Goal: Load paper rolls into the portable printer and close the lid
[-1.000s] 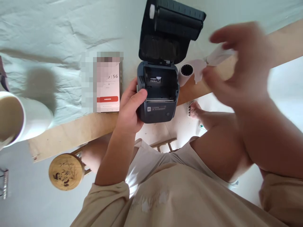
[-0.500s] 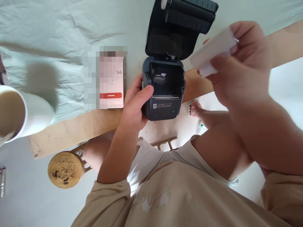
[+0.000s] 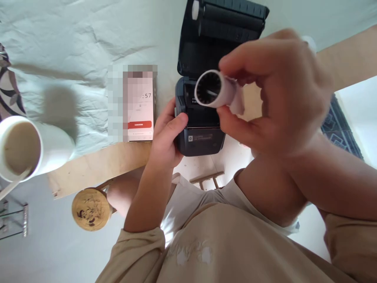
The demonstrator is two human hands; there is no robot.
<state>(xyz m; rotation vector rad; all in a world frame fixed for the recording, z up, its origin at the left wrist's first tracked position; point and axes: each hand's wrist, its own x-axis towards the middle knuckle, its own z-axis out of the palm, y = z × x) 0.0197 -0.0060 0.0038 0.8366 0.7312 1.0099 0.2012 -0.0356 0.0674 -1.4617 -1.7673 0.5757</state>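
Note:
A small dark label printer (image 3: 203, 137) sits at the table's near edge with its lid (image 3: 224, 35) swung up and back, the paper bay exposed. My left hand (image 3: 166, 135) grips the printer's left side, thumb on its front corner. My right hand (image 3: 271, 94) holds a white paper roll (image 3: 215, 89) between thumb and fingers, just above the open bay, the roll's dark core end facing me and a loose paper tail hanging at its right.
A phone (image 3: 140, 104) with a lit screen lies left of the printer on the pale cloth (image 3: 73, 43). A white cup (image 3: 32, 147) with a spoon stands at the far left. A round wooden stool (image 3: 91, 208) is below the table edge.
My right hand picked the paper roll up from the table right of the printer and brought it left, over the open bay. The left hand stays on the printer.

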